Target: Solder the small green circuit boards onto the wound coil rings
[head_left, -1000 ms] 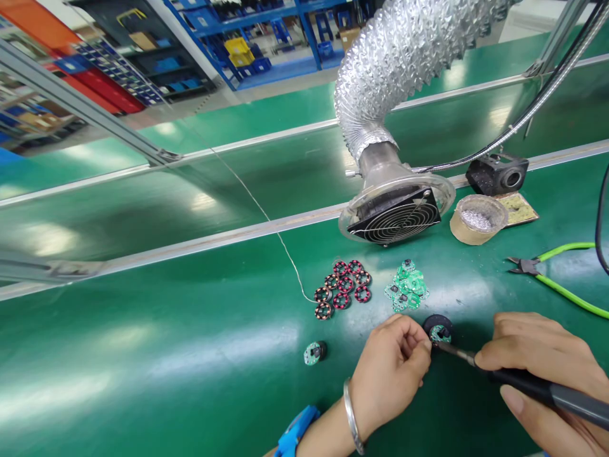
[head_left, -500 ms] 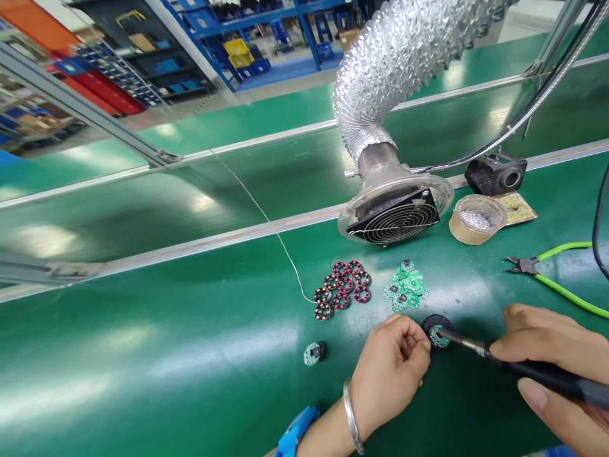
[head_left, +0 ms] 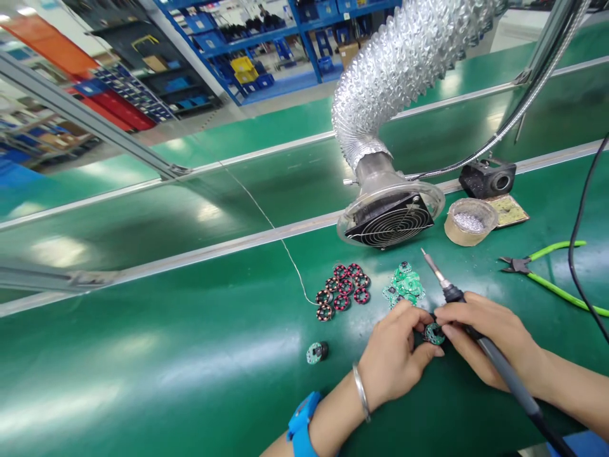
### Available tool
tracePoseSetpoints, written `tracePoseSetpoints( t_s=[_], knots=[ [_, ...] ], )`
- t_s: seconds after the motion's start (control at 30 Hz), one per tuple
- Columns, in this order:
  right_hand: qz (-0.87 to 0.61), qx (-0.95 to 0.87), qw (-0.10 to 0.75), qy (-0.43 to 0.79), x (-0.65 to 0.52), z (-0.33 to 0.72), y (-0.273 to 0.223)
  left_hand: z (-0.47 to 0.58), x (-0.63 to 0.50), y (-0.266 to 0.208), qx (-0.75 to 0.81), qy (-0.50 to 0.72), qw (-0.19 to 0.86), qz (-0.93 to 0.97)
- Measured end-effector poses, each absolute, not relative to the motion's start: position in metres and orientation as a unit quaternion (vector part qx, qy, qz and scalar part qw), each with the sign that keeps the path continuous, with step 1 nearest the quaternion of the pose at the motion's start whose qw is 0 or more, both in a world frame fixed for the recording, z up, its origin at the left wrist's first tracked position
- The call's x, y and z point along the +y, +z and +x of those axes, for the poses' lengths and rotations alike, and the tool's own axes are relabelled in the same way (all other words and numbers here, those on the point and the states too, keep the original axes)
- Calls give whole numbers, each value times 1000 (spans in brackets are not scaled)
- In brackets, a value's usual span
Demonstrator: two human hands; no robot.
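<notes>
My left hand (head_left: 392,355) pinches a small round green circuit board (head_left: 434,334) by its left edge, just above the table. My right hand (head_left: 497,339) is closed around a soldering iron (head_left: 504,367) with a dark handle; its metal tip points up and away, clear of the board. The thumb and forefinger of the right hand also touch the board's right side. Whatever lies under the board is mostly hidden by my fingers. Beyond my hands is a pile of green circuit boards (head_left: 404,285).
Several copper-wound rings (head_left: 343,287) lie left of the pile, with a solder wire (head_left: 295,263) reaching them. Another board assembly (head_left: 316,352) sits nearer. Behind are a fume extractor (head_left: 397,222), a solder-scrap tub (head_left: 469,222), a sponge tray (head_left: 509,211), an iron holder (head_left: 488,178) and green-handled cutters (head_left: 547,273).
The soldering iron's tip has lifted off the board and now points away. My right hand has moved left to the board, its fingertips touching it. The view has shifted slightly.
</notes>
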State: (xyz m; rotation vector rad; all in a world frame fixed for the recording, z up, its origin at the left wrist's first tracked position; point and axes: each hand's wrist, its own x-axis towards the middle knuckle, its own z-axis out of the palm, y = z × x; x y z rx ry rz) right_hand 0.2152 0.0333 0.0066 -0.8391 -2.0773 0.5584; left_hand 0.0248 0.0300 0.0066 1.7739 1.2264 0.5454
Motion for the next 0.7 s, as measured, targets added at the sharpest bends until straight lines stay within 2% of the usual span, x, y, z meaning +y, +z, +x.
tracePoseSetpoints(
  t_s=[0.1,0.33,0.53,0.7],
  knots=[
    [-322,-839,379,222,33,212,3,17,37,4,438,224,471,733],
    [-304,-853,367,212,32,210,-1,10,16,5,513,253,458,680],
    [-257,-853,401,213,31,213,1,22,9,2,520,301,479,640],
    [-237,-876,377,186,30,215,1,24,12,3,538,298,496,613]
  ],
)
